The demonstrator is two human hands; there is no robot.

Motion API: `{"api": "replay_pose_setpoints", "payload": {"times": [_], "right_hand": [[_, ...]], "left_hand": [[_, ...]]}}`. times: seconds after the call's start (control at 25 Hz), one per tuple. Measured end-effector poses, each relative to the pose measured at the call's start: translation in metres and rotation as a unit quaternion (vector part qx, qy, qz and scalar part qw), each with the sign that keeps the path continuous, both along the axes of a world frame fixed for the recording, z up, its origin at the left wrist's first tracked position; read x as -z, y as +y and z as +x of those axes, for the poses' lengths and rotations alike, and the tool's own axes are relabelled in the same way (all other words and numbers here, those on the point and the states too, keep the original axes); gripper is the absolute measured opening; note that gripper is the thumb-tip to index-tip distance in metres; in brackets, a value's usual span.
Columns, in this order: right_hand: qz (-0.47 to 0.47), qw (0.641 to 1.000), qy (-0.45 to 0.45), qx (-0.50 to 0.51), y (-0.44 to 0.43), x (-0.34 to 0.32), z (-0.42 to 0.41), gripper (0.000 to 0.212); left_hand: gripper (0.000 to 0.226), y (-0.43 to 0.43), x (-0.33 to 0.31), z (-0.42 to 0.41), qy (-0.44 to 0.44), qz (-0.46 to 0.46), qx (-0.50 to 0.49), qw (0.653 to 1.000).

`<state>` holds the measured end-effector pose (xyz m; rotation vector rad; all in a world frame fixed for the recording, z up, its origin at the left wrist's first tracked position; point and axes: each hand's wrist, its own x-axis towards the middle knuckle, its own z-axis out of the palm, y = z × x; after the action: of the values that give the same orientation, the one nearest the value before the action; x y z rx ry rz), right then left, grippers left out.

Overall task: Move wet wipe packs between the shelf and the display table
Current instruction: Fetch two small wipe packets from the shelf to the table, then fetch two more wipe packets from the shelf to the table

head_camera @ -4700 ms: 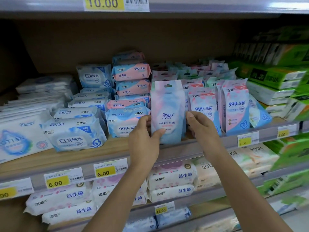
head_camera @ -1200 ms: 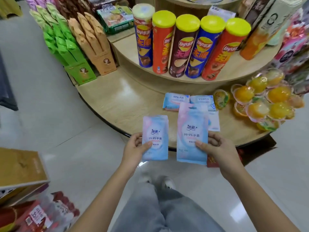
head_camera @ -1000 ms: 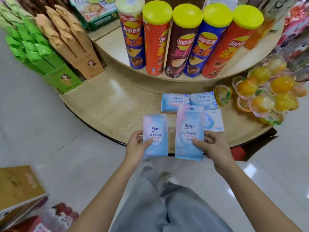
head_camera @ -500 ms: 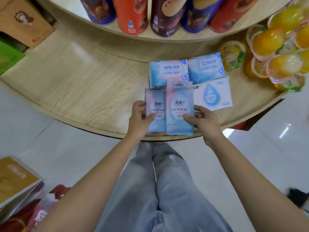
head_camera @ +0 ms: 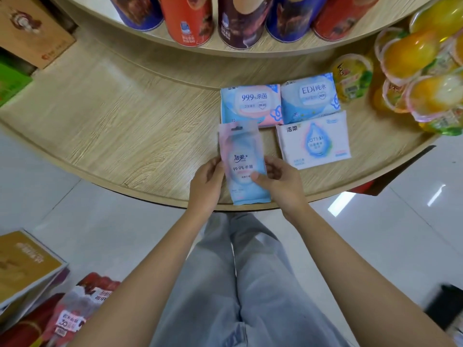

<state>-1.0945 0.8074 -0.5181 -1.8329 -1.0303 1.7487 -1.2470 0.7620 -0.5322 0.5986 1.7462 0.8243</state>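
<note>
Over the front edge of the round wooden display table [head_camera: 112, 126] I hold a pink-and-blue hanging wet wipe pack [head_camera: 244, 156] upright between both hands. My left hand [head_camera: 205, 181] grips its left edge; my right hand [head_camera: 280, 181] grips the right edge, thumb on the front. Only one pack face shows, and I cannot tell whether a second pack lies behind it. Three packs lie flat on the table beyond: a 99.9% pack [head_camera: 250, 103], an EDI pack [head_camera: 309, 97] and a white pack [head_camera: 313, 140].
Tall chip cans [head_camera: 190, 18] stand on the upper tier behind the packs. Orange jelly cups [head_camera: 421, 78] are piled at the table's right, a brown box [head_camera: 32, 28] at its left. Boxed and bagged goods [head_camera: 27, 266] sit on the floor at lower left.
Earlier I took packs from the shelf and carried one in each hand to the table. The two packs have come together; now both hands hold a single visible pack low over the table edge.
</note>
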Motion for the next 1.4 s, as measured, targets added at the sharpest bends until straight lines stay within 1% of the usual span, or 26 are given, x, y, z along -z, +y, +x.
{"api": "replay_pose_setpoints", "payload": {"times": [0.08, 0.12, 0.2, 0.24, 0.32, 0.4, 0.52, 0.64, 0.84, 0.92, 1.0, 1.08, 1.2, 1.32, 1.4], "right_hand": [[0.049, 0.996, -0.065, -0.034, -0.001, 0.003, -0.007, 0.028], [0.087, 0.988, -0.112, -0.061, -0.003, 0.004, -0.008, 0.029], [0.138, 0.969, -0.190, -0.081, -0.006, 0.006, -0.007, 0.036], [0.136, 0.967, -0.203, -0.070, -0.007, 0.007, -0.005, 0.038], [0.112, 0.975, -0.185, -0.059, -0.009, 0.007, -0.005, 0.034], [0.107, 0.979, -0.162, -0.058, -0.012, 0.007, -0.006, 0.028], [0.112, 0.973, -0.193, -0.052, -0.014, 0.006, 0.000, 0.028], [0.120, 0.966, -0.222, -0.058, -0.016, 0.008, 0.009, 0.029], [0.118, 0.960, -0.238, -0.090, -0.011, 0.004, 0.009, 0.028], [0.114, 0.949, -0.266, -0.127, -0.011, -0.003, 0.014, 0.028], [0.112, 0.942, -0.281, -0.144, -0.013, -0.014, 0.027, 0.029], [0.111, 0.942, -0.283, -0.139, -0.024, -0.027, 0.046, 0.026], [0.094, 0.945, -0.296, -0.104, -0.058, -0.041, 0.075, 0.022], [0.041, 0.952, -0.303, 0.001, -0.125, -0.046, 0.101, 0.022], [-0.012, 0.949, -0.303, 0.085, -0.186, -0.046, 0.113, 0.021]], "left_hand": [[0.014, -0.002, 0.000, 0.001, -0.081, 0.019, -0.031, 0.996], [0.015, -0.002, -0.001, 0.003, -0.101, 0.027, -0.032, 0.994], [0.024, -0.002, 0.001, 0.007, -0.087, 0.031, -0.016, 0.996], [0.030, -0.002, 0.003, 0.010, -0.067, 0.030, -0.008, 0.997], [0.042, -0.002, 0.006, 0.017, -0.044, 0.029, -0.008, 0.999], [0.047, -0.002, 0.007, 0.023, -0.020, 0.026, -0.013, 0.999], [0.050, 0.000, 0.006, 0.033, -0.018, 0.027, -0.015, 0.999], [0.047, 0.004, 0.007, 0.036, -0.023, 0.016, -0.006, 1.000], [0.045, 0.001, 0.005, 0.035, -0.003, 0.013, 0.012, 1.000], [0.038, -0.005, -0.005, 0.033, 0.048, -0.009, 0.017, 0.999], [0.026, -0.013, -0.018, 0.031, 0.102, -0.004, 0.027, 0.994], [0.019, -0.019, -0.032, 0.027, 0.122, 0.031, 0.077, 0.989], [0.013, -0.021, -0.050, 0.033, 0.135, 0.068, 0.220, 0.964], [0.017, -0.017, -0.061, 0.071, 0.119, 0.096, 0.395, 0.906], [0.016, -0.019, -0.066, 0.108, 0.114, 0.107, 0.505, 0.849]]}}
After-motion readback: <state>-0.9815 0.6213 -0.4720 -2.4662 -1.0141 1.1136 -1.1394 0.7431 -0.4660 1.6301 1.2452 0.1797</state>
